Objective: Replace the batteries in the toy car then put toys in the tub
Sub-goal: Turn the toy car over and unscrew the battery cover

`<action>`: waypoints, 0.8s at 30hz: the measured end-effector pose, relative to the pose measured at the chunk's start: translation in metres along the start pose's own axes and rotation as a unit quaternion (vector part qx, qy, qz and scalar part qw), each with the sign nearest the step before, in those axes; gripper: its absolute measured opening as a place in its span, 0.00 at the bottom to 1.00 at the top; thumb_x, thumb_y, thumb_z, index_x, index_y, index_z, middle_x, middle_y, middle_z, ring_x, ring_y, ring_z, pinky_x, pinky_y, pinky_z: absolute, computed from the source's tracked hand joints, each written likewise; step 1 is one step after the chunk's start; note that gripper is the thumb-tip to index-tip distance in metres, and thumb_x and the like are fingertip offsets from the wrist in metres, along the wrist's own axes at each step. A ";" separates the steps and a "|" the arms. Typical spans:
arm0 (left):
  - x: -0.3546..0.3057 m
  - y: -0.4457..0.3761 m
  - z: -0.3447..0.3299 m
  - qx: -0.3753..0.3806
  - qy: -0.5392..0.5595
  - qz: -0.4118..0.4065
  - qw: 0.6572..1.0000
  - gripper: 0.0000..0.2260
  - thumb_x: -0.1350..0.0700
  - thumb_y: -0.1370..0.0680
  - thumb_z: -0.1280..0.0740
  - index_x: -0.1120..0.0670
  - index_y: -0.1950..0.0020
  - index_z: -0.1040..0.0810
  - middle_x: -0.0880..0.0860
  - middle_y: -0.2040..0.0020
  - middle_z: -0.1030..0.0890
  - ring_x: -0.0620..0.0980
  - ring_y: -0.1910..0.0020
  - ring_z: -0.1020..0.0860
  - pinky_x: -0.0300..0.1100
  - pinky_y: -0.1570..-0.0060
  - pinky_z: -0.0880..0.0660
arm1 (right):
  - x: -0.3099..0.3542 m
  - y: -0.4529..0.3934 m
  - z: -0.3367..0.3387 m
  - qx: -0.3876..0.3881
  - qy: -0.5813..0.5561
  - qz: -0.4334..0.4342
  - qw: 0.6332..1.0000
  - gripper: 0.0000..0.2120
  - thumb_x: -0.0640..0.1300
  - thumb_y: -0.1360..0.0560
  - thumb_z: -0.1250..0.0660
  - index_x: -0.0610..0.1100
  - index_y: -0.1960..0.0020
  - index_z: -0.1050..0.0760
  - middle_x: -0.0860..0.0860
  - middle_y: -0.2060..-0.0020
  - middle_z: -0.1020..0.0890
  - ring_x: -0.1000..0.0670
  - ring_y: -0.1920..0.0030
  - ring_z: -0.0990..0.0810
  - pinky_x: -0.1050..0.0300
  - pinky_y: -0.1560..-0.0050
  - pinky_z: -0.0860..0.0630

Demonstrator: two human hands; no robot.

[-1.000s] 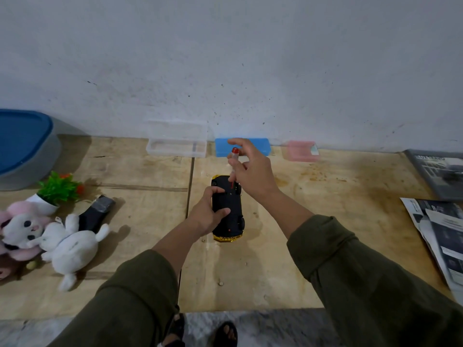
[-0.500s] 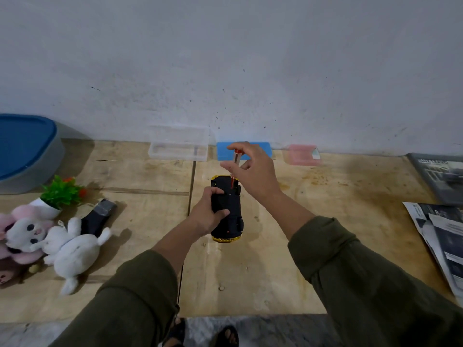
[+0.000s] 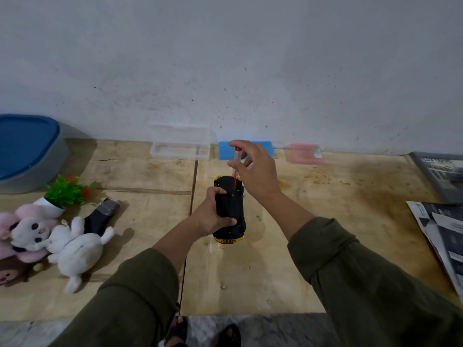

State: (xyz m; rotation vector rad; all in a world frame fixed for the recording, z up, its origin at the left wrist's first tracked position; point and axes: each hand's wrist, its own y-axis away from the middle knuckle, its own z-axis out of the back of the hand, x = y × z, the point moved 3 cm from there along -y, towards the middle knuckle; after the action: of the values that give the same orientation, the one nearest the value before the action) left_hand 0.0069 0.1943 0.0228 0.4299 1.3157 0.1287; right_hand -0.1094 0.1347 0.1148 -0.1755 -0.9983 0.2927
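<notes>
The toy car [image 3: 231, 209] lies upside down on the wooden table, its black underside up and yellow trim showing at both ends. My left hand [image 3: 211, 216] grips its left side. My right hand [image 3: 253, 169] pinches a small screwdriver [image 3: 236, 162] with a red cap, held upright with its tip on the far part of the car's underside. A grey tub [image 3: 30, 156] with a blue lid stands at the far left. Plush toys lie at the left: a white one [image 3: 75, 249] and a pink-and-white one [image 3: 22, 226].
Along the wall stand a clear plastic box [image 3: 181, 144], a blue box [image 3: 225, 150] and a pink box [image 3: 304, 154]. A small potted plant [image 3: 62, 194] and a black object [image 3: 100, 216] lie by the plush toys. Magazines [image 3: 441, 221] cover the right edge.
My right hand has turned on the screwdriver, its fingers shifting along the handle. The car and my left hand stay in place.
</notes>
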 end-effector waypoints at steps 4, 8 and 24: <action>0.002 0.002 0.002 -0.010 0.003 -0.002 1.000 0.31 0.68 0.29 0.28 0.56 0.34 0.43 0.57 0.38 0.29 0.52 0.44 0.26 0.39 0.52 0.25 | 0.001 0.002 -0.003 0.005 -0.012 0.028 1.000 0.15 0.38 0.24 0.37 0.49 0.39 0.24 0.53 0.52 0.23 0.49 0.56 0.21 0.55 0.55 0.22; 0.005 0.003 0.003 -0.003 -0.005 -0.009 1.000 0.30 0.67 0.29 0.28 0.54 0.36 0.42 0.58 0.38 0.28 0.55 0.42 0.25 0.48 0.45 0.23 | -0.002 0.002 -0.004 0.008 -0.030 0.007 1.000 0.16 0.35 0.27 0.32 0.48 0.41 0.23 0.49 0.53 0.24 0.49 0.57 0.21 0.53 0.51 0.21; 0.038 0.015 0.020 -0.067 0.022 0.002 0.998 0.31 0.66 0.30 0.26 0.45 0.38 0.39 0.54 0.38 0.27 0.55 0.44 0.22 0.56 0.46 0.21 | -0.123 0.105 -0.031 0.157 0.198 -0.195 0.948 0.28 0.50 0.20 0.43 0.48 0.24 0.48 0.48 0.49 0.36 0.53 0.54 0.34 0.60 0.49 0.32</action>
State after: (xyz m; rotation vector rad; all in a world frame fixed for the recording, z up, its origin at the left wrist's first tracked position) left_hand 0.0380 0.2165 -0.0025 0.3177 1.3414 0.2295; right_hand -0.1622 0.1947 -0.0293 0.2473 -0.5574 0.0439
